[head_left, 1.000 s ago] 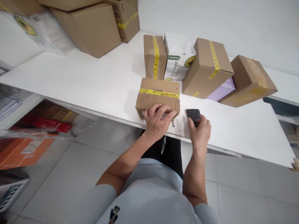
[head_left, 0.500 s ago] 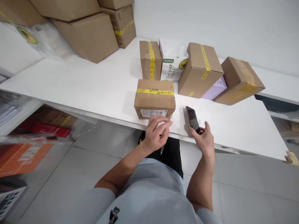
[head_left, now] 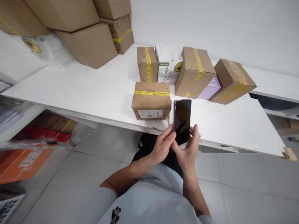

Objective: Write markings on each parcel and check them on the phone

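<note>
A dark-screened smartphone (head_left: 182,119) stands raised and nearly upright in front of me, above the table's front edge. My right hand (head_left: 188,154) is closed around its lower part, with the thumb at the bottom and the fingers at the right side. At the phone's lower left edge, my left hand (head_left: 162,144) grips with its thumb and fingers. Just left of the phone sits a taped cardboard box (head_left: 151,101) with a white label on its front. The phone's back and some fingertips behind it are hidden.
On the white table (head_left: 93,93) stand more taped boxes, among them a tall cardboard box (head_left: 195,73), a white printed carton (head_left: 167,70) and a purple box (head_left: 210,88). Large cartons (head_left: 88,46) are stacked at the far left. Below, an orange box (head_left: 25,163) sits at left.
My right hand has lifted the phone off the table and brought it left, turning its screen toward me. My left hand has moved from beside the cardboard box onto the phone.
</note>
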`<action>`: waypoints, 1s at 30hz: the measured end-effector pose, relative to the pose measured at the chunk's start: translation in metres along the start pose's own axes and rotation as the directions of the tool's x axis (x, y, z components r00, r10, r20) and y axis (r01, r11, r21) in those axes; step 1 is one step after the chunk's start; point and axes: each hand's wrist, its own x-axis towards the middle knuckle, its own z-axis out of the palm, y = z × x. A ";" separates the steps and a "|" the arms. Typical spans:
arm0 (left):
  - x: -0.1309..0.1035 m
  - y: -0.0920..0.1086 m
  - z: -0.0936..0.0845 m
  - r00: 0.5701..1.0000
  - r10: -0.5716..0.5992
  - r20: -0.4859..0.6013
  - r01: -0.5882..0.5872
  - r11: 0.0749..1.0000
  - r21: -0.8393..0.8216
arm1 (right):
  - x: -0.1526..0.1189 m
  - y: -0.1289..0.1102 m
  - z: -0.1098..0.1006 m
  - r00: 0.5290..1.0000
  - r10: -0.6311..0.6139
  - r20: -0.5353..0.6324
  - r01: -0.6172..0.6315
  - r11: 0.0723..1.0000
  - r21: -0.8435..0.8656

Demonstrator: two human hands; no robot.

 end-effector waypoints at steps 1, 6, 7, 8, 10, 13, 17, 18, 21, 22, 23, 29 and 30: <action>-0.004 0.003 -0.002 1.000 -0.014 -0.002 0.014 0.999 -0.039 | -0.002 -0.003 0.001 0.999 -0.037 0.034 0.037 0.999 -0.001; -0.027 0.020 -0.016 1.000 -0.019 0.008 0.020 0.996 -0.082 | -0.009 -0.015 0.010 0.980 -0.054 0.193 0.013 0.978 0.209; -0.030 0.023 -0.018 1.000 -0.014 -0.007 0.013 0.997 -0.074 | -0.011 -0.017 0.012 0.977 -0.037 0.211 -0.016 0.968 0.249; -0.033 0.025 -0.020 1.000 -0.014 -0.028 0.012 0.998 -0.068 | -0.014 -0.019 0.014 0.974 -0.020 0.225 -0.045 0.958 0.282; -0.036 0.027 -0.022 0.997 -0.016 -0.080 0.011 0.998 -0.062 | -0.017 -0.020 0.017 0.965 -0.001 0.262 -0.090 0.937 0.338; -0.038 0.029 -0.025 0.987 -0.020 -0.157 0.012 0.999 -0.050 | -0.022 -0.023 0.019 0.959 -0.025 0.281 -0.074 0.939 0.336; -0.038 0.027 -0.027 0.988 -0.035 -0.149 0.027 0.998 -0.060 | -0.026 -0.030 0.023 0.983 -0.087 0.160 0.060 0.983 0.171; -0.038 0.026 -0.027 0.991 -0.040 -0.125 0.033 0.998 -0.058 | -0.027 -0.032 0.024 0.986 -0.099 0.136 0.080 0.987 0.138; -0.038 0.026 -0.031 0.994 -0.046 -0.098 0.041 0.998 -0.049 | -0.027 -0.033 0.024 0.983 -0.126 0.136 0.113 0.989 0.097; -0.038 0.028 -0.033 0.993 -0.053 -0.106 0.047 0.997 -0.056 | -0.026 -0.033 0.022 0.978 -0.135 0.158 0.117 0.986 0.117; -0.038 0.030 -0.035 0.991 -0.072 -0.112 0.064 0.995 -0.072 | -0.025 -0.032 0.020 0.972 -0.143 0.184 0.115 0.981 0.157; -0.037 0.046 -0.047 0.953 -0.304 -0.007 0.297 0.935 -0.192 | -0.008 -0.033 0.010 0.965 0.072 0.252 -0.196 0.836 0.513; -0.037 0.046 -0.046 0.945 -0.326 0.009 0.321 0.926 -0.200 | -0.004 -0.033 0.011 0.951 0.153 0.270 -0.283 0.783 0.554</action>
